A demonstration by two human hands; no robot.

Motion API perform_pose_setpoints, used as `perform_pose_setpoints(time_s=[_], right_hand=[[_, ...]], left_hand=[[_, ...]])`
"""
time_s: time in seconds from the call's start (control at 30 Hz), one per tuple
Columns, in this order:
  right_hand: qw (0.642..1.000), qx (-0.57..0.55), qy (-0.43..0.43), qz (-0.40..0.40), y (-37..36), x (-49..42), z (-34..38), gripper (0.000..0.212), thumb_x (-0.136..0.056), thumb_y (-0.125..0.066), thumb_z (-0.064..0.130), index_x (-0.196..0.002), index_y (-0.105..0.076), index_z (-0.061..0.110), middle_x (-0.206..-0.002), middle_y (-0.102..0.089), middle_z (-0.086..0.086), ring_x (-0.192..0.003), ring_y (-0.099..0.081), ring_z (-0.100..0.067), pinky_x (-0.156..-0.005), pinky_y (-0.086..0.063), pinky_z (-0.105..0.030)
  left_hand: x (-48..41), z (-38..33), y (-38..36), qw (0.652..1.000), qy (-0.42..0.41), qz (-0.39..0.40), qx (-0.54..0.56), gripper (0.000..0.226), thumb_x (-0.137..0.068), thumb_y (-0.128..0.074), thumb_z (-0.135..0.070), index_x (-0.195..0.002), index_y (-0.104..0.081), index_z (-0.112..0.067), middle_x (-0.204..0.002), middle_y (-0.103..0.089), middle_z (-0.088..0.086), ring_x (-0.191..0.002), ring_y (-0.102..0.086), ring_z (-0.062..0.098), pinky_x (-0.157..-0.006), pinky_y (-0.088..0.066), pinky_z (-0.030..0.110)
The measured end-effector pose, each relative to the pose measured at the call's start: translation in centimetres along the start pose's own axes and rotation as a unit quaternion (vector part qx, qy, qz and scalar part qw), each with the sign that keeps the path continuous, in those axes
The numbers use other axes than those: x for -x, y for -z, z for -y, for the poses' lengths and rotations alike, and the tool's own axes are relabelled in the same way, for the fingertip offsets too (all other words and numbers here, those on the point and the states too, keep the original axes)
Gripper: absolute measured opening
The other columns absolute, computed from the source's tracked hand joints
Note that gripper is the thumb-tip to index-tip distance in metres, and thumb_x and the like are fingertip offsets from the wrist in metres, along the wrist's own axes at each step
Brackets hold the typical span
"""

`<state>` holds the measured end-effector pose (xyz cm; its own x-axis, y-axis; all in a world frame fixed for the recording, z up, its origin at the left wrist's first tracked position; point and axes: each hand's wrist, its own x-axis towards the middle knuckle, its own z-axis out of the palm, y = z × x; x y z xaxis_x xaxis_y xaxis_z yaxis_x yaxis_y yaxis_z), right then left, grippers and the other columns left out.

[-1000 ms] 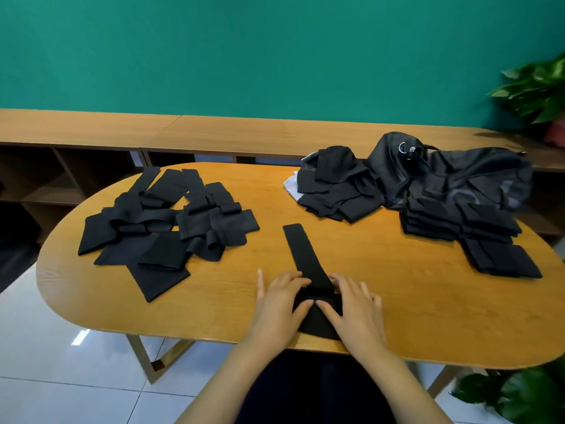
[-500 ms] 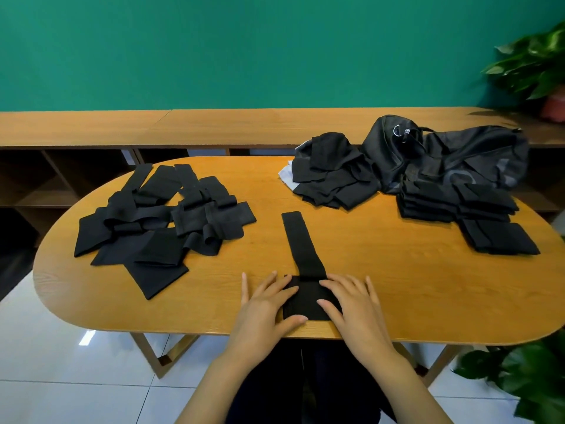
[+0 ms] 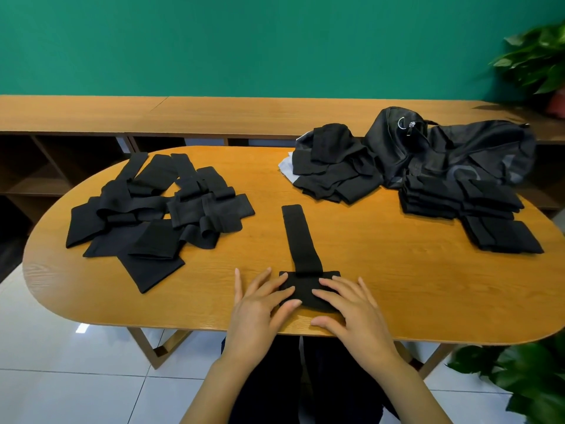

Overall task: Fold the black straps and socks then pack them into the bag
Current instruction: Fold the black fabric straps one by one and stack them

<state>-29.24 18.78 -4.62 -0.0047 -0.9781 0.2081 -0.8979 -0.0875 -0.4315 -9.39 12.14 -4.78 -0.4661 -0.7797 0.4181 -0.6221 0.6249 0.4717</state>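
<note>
A long black strap (image 3: 298, 237) lies lengthwise on the oval wooden table (image 3: 382, 270), its near end folded into a wide flat pad near the front edge. My left hand (image 3: 260, 307) and my right hand (image 3: 351, 313) rest on that pad with straight, spread fingers pressing it flat. A loose heap of unfolded black straps (image 3: 156, 215) covers the table's left side. At the right a stack of folded black pieces (image 3: 470, 206) sits in front of the black bag (image 3: 452, 148). A pile of black socks (image 3: 333, 166) lies left of the bag.
A long wooden shelf unit (image 3: 214, 114) runs behind the table under a green wall. Potted plants stand at the top right (image 3: 538, 59) and bottom right (image 3: 526, 381). White tiled floor lies below the table's front edge.
The strap's near end has been folded over into a wider pad, and both hands have flattened out on it. The camera view has shifted slightly.
</note>
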Motion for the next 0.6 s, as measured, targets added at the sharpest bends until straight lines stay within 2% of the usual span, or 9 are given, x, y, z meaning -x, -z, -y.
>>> perform_pose_setpoints(time_s=[0.1,0.23,0.33,0.43,0.5,0.6], right_hand=[[0.999,0.027,0.009,-0.017,-0.1,-0.2,0.2,0.071,-0.08,-0.023,0.079,-0.132,-0.054,0.043,-0.143,-0.042,0.024,-0.138,-0.025,0.003,-0.12,0.005,-0.034],[0.992,0.081,0.061,-0.078,-0.3,-1.2,0.0,0.054,-0.089,-0.033,0.068,-0.111,-0.071,0.036,-0.12,-0.063,0.017,-0.119,-0.053,-0.002,-0.12,-0.005,-0.041],[0.99,0.062,0.068,-0.104,-0.4,-2.0,0.0,0.046,-0.091,-0.037,0.061,-0.103,-0.074,0.036,-0.11,-0.066,0.018,-0.11,-0.056,0.001,-0.121,-0.005,-0.038],[0.99,0.043,0.065,-0.121,-0.5,-2.2,0.0,0.048,-0.093,-0.035,0.061,-0.098,-0.074,0.035,-0.106,-0.065,0.019,-0.108,-0.055,0.003,-0.121,-0.005,-0.036],[0.99,0.024,0.057,-0.127,-0.6,-2.1,0.0,0.051,-0.093,-0.032,0.064,-0.098,-0.074,0.034,-0.106,-0.064,0.021,-0.109,-0.052,0.007,-0.121,-0.005,-0.034],[0.991,-0.025,0.025,-0.128,-0.6,-2.2,-0.3,0.046,-0.091,-0.037,0.064,-0.097,-0.073,0.035,-0.106,-0.061,0.026,-0.109,-0.044,0.018,-0.12,0.003,-0.024]], left_hand=[[0.0,0.0,0.0,1.0,0.002,-0.009,-0.003,0.067,-0.092,-0.021,-0.07,-0.118,-0.069,-0.031,-0.134,-0.057,-0.016,-0.139,-0.031,0.002,-0.117,0.019,0.034],[-0.1,0.0,-0.1,1.0,0.019,-0.011,0.008,0.072,-0.09,-0.019,-0.074,-0.118,-0.069,-0.031,-0.134,-0.057,-0.017,-0.14,-0.031,0.005,-0.116,0.021,0.033],[-0.9,0.2,0.4,0.999,0.008,0.03,-0.016,0.079,-0.083,-0.017,-0.082,-0.122,-0.066,-0.034,-0.137,-0.052,-0.021,-0.143,-0.024,0.006,-0.116,0.021,0.042],[-1.8,0.4,0.8,0.998,-0.016,0.05,-0.039,0.069,-0.079,-0.034,-0.081,-0.117,-0.068,-0.035,-0.13,-0.054,-0.02,-0.136,-0.029,0.007,-0.116,0.015,0.053],[-2.0,0.5,0.5,0.999,-0.007,0.035,-0.028,0.058,-0.079,-0.042,-0.076,-0.11,-0.07,-0.036,-0.122,-0.055,-0.021,-0.128,-0.035,0.003,-0.117,0.006,0.058],[-1.9,0.6,-0.1,1.0,0.004,-0.006,-0.004,0.043,-0.084,-0.047,-0.066,-0.097,-0.073,-0.034,-0.11,-0.056,-0.023,-0.115,-0.039,-0.003,-0.117,-0.007,0.06]])
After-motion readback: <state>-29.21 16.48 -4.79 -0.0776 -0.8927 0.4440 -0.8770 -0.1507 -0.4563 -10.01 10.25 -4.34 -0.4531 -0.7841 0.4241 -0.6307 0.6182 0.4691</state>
